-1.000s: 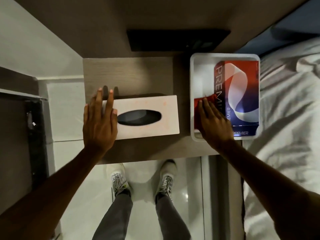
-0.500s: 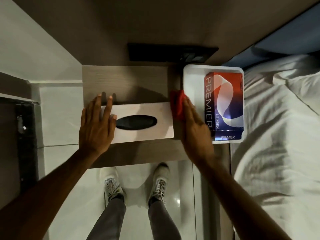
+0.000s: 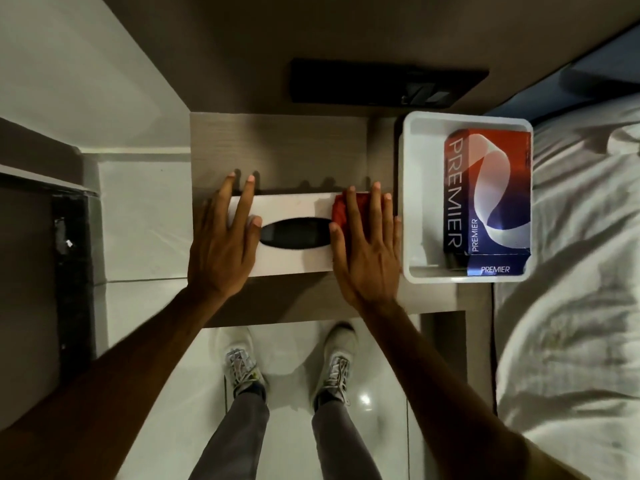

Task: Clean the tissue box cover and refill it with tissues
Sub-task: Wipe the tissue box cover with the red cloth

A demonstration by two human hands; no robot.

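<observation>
Red cloth [image 3: 341, 211] mostly hidden under right hand [image 3: 369, 251].

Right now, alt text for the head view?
Seen from above, a person's right hand presses a red cloth onto a white tissue box cover on a wooden bedside table, while the left hand steadies its other end. A Premier tissue box sits in a white tray beside a bed.
</observation>
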